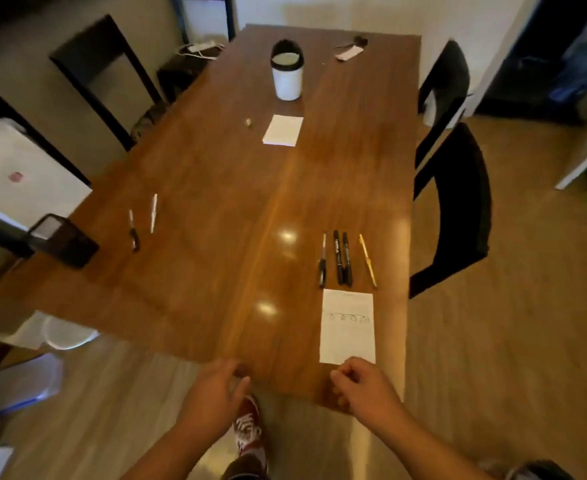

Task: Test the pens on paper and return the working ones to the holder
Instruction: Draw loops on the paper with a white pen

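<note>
At the near edge of the bench (198, 289), the left grip (216, 393) hovers released, fingers loosely bent, holding nothing. The right grip (365, 386) is curled at the near end of the paper (347, 327), which lies by the near right corner. Whether it pinches the sheet I cannot tell, as the view is blurred. Just beyond the paper lie four pens (338, 258) side by side. Near the left edge lie two pens (133, 230), beside the black holder (61, 240).
</note>
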Demonstrator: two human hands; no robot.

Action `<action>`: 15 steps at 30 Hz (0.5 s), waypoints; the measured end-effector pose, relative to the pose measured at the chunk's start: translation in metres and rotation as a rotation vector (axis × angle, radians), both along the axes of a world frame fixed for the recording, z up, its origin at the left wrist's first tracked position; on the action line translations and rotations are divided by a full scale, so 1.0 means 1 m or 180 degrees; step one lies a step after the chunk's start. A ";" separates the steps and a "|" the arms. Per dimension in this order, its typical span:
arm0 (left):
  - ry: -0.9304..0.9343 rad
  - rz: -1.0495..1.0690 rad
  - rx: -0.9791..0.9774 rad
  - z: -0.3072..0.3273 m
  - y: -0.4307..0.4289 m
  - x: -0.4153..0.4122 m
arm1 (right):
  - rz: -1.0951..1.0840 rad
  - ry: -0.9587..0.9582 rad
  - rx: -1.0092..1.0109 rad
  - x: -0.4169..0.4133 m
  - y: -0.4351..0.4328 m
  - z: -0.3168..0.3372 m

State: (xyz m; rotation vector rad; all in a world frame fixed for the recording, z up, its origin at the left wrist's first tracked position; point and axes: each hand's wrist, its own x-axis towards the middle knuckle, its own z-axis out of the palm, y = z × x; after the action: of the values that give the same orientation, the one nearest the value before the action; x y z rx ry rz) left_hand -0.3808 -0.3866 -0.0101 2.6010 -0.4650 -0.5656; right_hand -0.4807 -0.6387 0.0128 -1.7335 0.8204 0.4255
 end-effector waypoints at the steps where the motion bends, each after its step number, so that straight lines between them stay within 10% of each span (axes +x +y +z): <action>1: -0.0150 -0.0014 0.0111 -0.004 0.019 0.021 | 0.0104 0.0036 -0.0086 0.025 0.017 0.003; 15: -0.0341 -0.0433 0.0966 -0.054 0.147 0.248 | 0.1356 -0.0440 -0.1535 0.343 0.186 -0.029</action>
State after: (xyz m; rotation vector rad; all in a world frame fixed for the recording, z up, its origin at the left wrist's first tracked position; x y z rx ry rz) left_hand -0.1329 -0.2399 -0.0637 2.9160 -0.6388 -0.5824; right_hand -0.1375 -0.4523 -0.0164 -2.3737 0.4695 0.4029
